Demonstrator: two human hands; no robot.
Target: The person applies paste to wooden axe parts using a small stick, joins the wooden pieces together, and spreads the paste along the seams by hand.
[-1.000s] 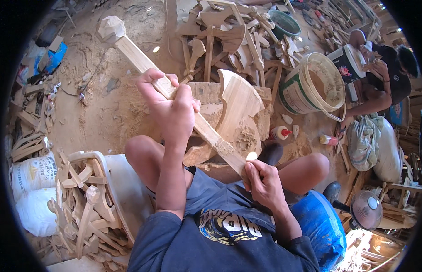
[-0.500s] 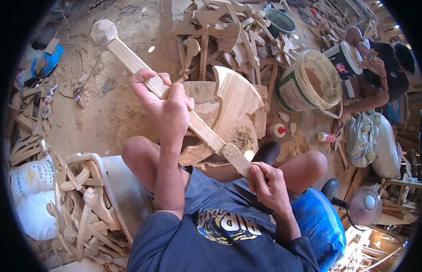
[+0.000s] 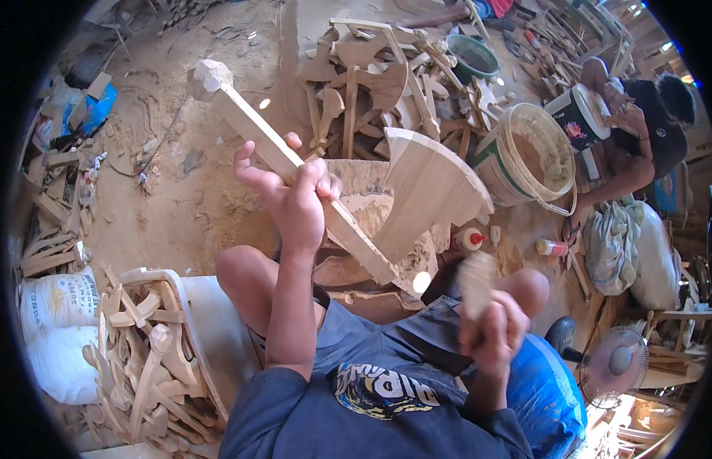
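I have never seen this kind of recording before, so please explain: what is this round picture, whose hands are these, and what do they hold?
The picture comes from a wide-angle camera worn on a person's head, looking down, so edges bend and the rim is black. The person sits on a sandy floor. Their left hand has its grip around the long handle of a wooden axe, an unpainted carving with a knob at the far end. Their right hand holds a small pale piece, blurred, so I cannot say what it is. Around them lie wooden cut-outs, a bucket, glue bottles and a small fan. Another person sits at the upper right.
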